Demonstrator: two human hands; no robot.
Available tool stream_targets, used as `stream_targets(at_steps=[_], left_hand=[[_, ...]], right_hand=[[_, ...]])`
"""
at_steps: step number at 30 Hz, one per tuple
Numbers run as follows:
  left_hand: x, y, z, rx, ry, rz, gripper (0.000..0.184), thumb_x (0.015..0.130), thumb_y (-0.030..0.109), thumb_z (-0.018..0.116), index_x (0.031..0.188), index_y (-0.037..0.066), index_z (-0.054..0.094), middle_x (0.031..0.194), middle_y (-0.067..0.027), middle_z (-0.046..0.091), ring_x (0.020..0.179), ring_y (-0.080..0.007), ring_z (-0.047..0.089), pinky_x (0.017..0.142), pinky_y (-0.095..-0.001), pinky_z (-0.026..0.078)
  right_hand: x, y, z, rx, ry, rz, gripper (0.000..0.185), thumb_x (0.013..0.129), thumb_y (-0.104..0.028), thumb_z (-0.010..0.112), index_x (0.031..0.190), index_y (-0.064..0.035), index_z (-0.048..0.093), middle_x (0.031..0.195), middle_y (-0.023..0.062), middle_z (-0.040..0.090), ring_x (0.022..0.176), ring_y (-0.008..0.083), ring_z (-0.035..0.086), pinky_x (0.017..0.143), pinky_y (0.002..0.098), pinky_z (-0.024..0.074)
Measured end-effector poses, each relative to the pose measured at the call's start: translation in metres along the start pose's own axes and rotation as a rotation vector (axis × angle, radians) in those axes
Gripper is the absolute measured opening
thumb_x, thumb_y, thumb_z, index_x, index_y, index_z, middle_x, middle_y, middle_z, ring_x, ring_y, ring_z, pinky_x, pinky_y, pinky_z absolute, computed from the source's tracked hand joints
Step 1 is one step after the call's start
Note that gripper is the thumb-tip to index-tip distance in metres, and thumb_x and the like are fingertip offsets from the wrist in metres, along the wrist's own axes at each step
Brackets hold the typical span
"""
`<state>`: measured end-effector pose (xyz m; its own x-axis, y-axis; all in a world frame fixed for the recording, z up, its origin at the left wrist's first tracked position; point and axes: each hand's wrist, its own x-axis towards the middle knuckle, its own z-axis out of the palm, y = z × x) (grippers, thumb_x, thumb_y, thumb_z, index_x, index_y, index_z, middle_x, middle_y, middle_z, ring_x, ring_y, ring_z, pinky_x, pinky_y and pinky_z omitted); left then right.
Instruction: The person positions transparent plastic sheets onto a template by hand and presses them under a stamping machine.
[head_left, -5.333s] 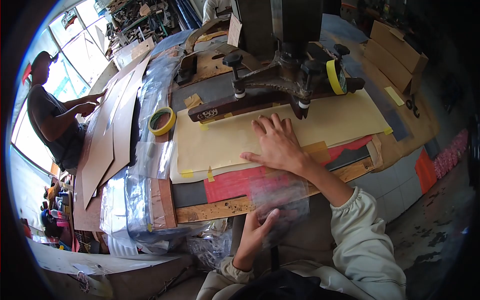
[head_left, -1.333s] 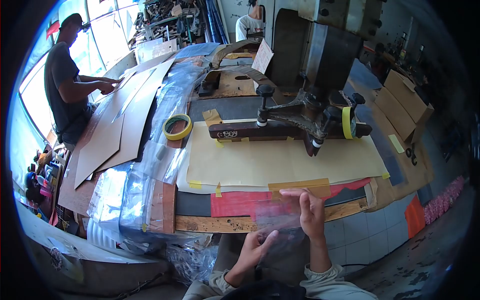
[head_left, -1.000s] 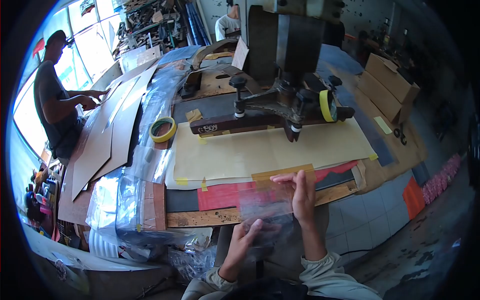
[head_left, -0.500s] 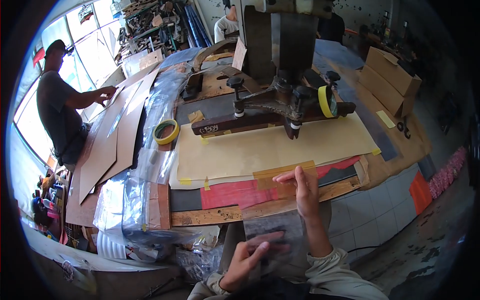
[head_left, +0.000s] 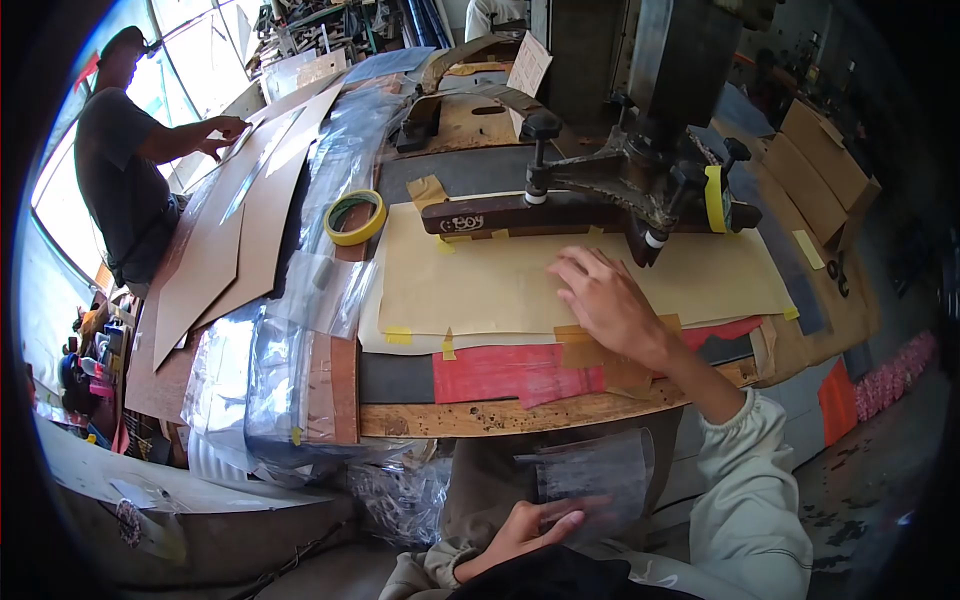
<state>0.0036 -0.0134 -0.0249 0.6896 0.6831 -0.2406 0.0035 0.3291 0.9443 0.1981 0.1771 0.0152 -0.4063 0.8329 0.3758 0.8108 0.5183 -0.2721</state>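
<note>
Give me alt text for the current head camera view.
A person's right hand is over a cream sheet near a dark bar, while the left hand holds clear plastic film in front of the table's wooden edge. Another person stands at left beside brown boards.

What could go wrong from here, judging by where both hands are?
The right hand is over the cream paper sheet, close to the long dark bar; if the bar came down, the hand might be pinched.
The thin clear plastic film in the left hand extends beyond its grip, so it could bend or slip.
</note>
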Motion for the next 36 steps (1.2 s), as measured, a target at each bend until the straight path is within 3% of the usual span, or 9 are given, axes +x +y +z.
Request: stream_targets(at_steps=[5,9,15,20,24,26,27,29,36], left_hand=[[0.006,-0.005,0.004,0.055,0.078,0.197,0.034,0.097,0.023,0.044,0.125,0.007,0.055,0.074,-0.0024,0.065,0.054,-0.0015,0.039,0.053,-0.0198,0.038],[0.007,-0.008,-0.001,0.098,0.019,0.109,0.033,0.097,0.023,0.045,0.125,0.008,0.056,0.055,0.0,0.049,0.05,-0.0021,0.035,0.048,-0.0215,0.034],[0.011,-0.01,-0.001,0.095,-0.01,0.1,0.033,0.097,0.024,0.044,0.125,0.009,0.056,0.05,0.0005,0.04,0.049,-0.0024,0.034,0.047,-0.0222,0.033],[0.009,0.008,-0.007,0.039,-0.08,-0.178,0.035,0.097,0.023,0.043,0.124,0.004,0.055,0.104,-0.0088,0.066,0.097,-0.0133,0.059,0.09,-0.0281,0.042],[0.012,0.004,-0.007,0.0,-0.047,-0.152,0.036,0.097,0.023,0.043,0.123,0.001,0.055,0.111,-0.0104,0.064,0.107,-0.0157,0.055,0.095,-0.0286,0.038],[0.014,0.0,-0.007,0.0,-0.034,-0.104,0.035,0.097,0.024,0.044,0.123,0.003,0.055,0.097,-0.0072,0.062,0.092,-0.0113,0.049,0.082,-0.0261,0.037],[0.015,-0.005,-0.007,0.012,-0.023,-0.048,0.035,0.097,0.024,0.045,0.124,0.005,0.056,0.081,-0.0037,0.06,0.074,-0.0065,0.044,0.067,-0.0234,0.037],[0.016,-0.008,-0.006,0.008,0.003,0.027,0.034,0.097,0.024,0.046,0.124,0.006,0.056,0.069,-0.0006,0.061,0.057,-0.0016,0.04,0.054,-0.0203,0.038],[0.021,0.0,-0.012,0.017,0.036,0.054,0.033,0.097,0.021,0.045,0.123,0.003,0.055,0.089,-0.0041,0.068,0.068,-0.0018,0.05,0.066,-0.02,0.044]], right_hand=[[0.007,0.002,0.012,-0.082,-0.043,0.095,0.037,0.082,-0.011,0.06,0.117,-0.0032,0.053,0.114,0.0114,0.052,0.11,0.0285,0.048,0.091,0.0425,0.0367],[0.006,0.005,0.013,-0.039,0.004,0.078,0.032,0.082,-0.009,0.058,0.112,-0.0009,0.055,0.105,0.0115,0.053,0.106,0.0267,0.048,0.085,0.0421,0.036],[0.005,0.006,0.013,-0.033,0.05,0.061,0.026,0.078,-0.009,0.062,0.104,-0.0034,0.059,0.102,0.0092,0.051,0.103,0.0254,0.042,0.086,0.0418,0.0305],[-0.002,-0.004,-0.005,-0.054,0.039,-0.002,0.021,0.077,-0.012,0.064,0.096,-0.0063,0.06,0.098,0.0069,0.051,0.102,0.0239,0.043,0.087,0.0424,0.0292],[-0.02,-0.016,-0.021,-0.049,-0.148,-0.043,0.027,0.079,-0.018,0.065,0.102,-0.0054,0.06,0.096,0.007,0.056,0.099,0.0229,0.05,0.089,0.0404,0.0316],[-0.031,-0.026,-0.023,-0.031,-0.157,0.005,0.03,0.081,-0.019,0.063,0.106,-0.0041,0.059,0.1,0.0094,0.056,0.099,0.0243,0.052,0.09,0.0401,0.0336],[-0.036,-0.03,-0.025,-0.023,-0.161,0.03,0.031,0.082,-0.02,0.062,0.109,-0.0034,0.059,0.103,0.0106,0.056,0.099,0.025,0.052,0.091,0.04,0.0346],[-0.045,-0.036,-0.031,-0.047,-0.217,0.033,0.036,0.085,-0.021,0.058,0.114,-0.0003,0.055,0.115,0.0152,0.054,0.109,0.0289,0.051,0.097,0.0419,0.0363],[-0.053,-0.034,-0.022,-0.014,-0.209,0.015,0.043,0.088,-0.023,0.056,0.121,0.0033,0.049,0.129,0.0247,0.046,0.123,0.036,0.042,0.104,0.0448,0.0326]])
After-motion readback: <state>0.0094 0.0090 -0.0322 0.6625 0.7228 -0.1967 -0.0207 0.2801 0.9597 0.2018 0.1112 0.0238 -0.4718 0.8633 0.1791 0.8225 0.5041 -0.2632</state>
